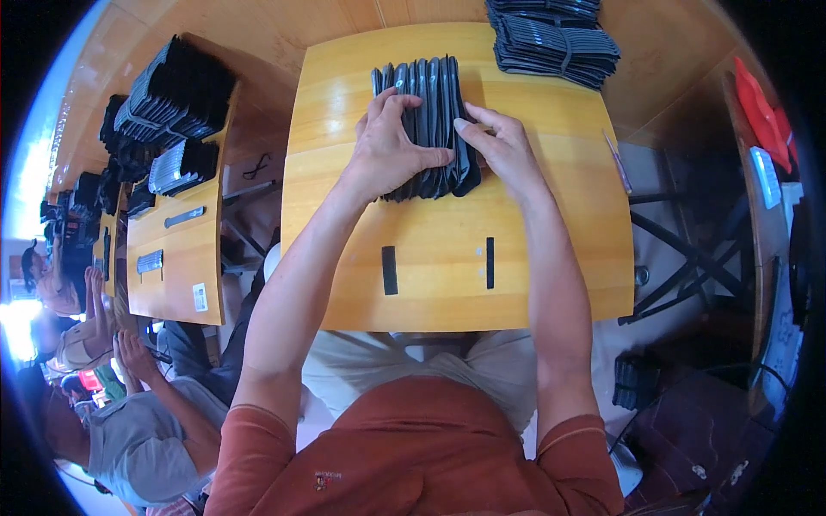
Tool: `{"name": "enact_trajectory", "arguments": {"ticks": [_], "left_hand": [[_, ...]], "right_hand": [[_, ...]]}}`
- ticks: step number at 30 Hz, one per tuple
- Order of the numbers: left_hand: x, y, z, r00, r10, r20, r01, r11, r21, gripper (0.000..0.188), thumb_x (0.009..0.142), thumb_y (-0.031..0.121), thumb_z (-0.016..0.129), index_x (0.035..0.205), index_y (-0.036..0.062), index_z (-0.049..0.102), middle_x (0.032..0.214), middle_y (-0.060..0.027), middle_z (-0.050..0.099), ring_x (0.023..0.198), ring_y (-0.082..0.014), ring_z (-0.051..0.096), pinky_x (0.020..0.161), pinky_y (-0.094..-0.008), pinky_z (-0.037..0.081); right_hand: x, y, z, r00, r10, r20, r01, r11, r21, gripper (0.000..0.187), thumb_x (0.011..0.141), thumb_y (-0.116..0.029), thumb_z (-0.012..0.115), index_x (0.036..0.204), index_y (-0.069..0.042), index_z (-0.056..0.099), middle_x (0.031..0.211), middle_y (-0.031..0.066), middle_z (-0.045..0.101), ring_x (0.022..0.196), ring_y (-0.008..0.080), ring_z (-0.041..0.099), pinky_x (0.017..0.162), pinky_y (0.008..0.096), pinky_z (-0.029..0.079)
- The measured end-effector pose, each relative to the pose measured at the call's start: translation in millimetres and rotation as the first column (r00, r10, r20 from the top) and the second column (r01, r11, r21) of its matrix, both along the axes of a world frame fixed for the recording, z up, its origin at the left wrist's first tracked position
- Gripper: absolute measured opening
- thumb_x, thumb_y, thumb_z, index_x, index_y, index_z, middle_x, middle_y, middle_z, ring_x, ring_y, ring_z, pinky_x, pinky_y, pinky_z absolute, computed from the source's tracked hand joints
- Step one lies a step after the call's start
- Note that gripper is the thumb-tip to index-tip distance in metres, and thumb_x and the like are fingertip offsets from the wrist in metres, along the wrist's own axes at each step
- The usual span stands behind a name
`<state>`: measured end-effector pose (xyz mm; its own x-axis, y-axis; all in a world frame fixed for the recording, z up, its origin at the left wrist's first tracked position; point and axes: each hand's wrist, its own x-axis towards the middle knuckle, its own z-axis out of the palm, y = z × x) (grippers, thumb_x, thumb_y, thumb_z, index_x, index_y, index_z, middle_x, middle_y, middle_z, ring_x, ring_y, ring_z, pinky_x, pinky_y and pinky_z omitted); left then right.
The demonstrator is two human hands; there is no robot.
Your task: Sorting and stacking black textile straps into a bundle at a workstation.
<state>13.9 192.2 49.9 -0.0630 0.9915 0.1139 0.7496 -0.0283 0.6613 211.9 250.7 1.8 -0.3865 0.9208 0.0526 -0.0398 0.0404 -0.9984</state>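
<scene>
A row of flat, glossy black folded pieces [422, 82], possibly sleeves, stands packed together on the far half of the wooden table [439, 301]. My left hand [385, 142] spans the row from the left, fingers bent over its left side and thumb stretched across the near part. At the right side, my right hand [503, 146] has its thumb and bent fingers closed on the outermost pieces. Its fingertips are partly hidden. Two short black strips, a left one [390, 270] and a right one [490, 263], lie flat on the tabletop nearer to me.
Banded black bundles [555, 47] lie at the table's far right corner. A thin pointed tool [618, 162] rests by the right edge. On the left, another table [176, 267] carries black stacks [176, 90]; co-workers sit there. A red item [761, 112] lies on a shelf at right.
</scene>
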Motion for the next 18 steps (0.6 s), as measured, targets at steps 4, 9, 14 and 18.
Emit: {"name": "enact_trajectory", "arguments": {"ticks": [4,9,14,18], "left_hand": [[-2.7,0.6,-4.8,0.999,-0.008,0.038,0.007,1.000,0.030,0.101,0.061,0.043,0.097,0.142,0.0030,0.051,0.160,-0.0265,0.032,0.147,-0.0456,0.034,0.121,-0.0487,0.033],[-4.6,0.5,-7.4,0.998,-0.004,0.070,0.002,1.000,0.022,0.099,0.062,0.041,0.096,0.143,0.0061,0.052,0.161,-0.0242,0.032,0.148,-0.0444,0.034,0.122,-0.0487,0.033],[-6.8,-1.9,-4.8,0.997,-0.001,0.077,0.000,1.000,0.015,0.095,0.063,0.037,0.095,0.142,0.0063,0.053,0.161,-0.0240,0.031,0.148,-0.0437,0.033,0.122,-0.0485,0.033],[-5.7,-2.0,-7.0,0.995,-0.004,0.101,0.001,1.000,0.029,0.092,0.063,0.036,0.095,0.141,0.0067,0.055,0.162,-0.0240,0.030,0.149,-0.0434,0.033,0.122,-0.0482,0.032]], "right_hand": [[6.8,-2.1,10.0,0.999,0.044,-0.013,-0.046,0.986,-0.160,0.061,0.097,-0.021,0.074,0.147,0.005,0.052,0.108,0.0086,0.071,0.087,0.0126,0.070,0.070,0.0258,0.058],[11.0,-8.5,26.6,0.989,0.138,-0.061,-0.145,0.979,-0.141,0.069,0.095,-0.018,0.077,0.151,0.007,0.046,0.108,0.0039,0.069,0.082,0.0054,0.064,0.067,0.0207,0.052],[11.4,-5.4,21.0,0.991,0.116,-0.067,-0.122,0.988,-0.094,0.069,0.092,-0.010,0.075,0.152,0.008,0.044,0.117,0.0083,0.069,0.090,0.0082,0.066,0.072,0.0221,0.054],[13.8,6.3,8.3,0.994,0.100,-0.046,-0.100,0.995,-0.008,0.068,0.091,-0.003,0.069,0.152,0.009,0.043,0.122,0.0132,0.069,0.098,0.0134,0.068,0.080,0.0262,0.056]]}}
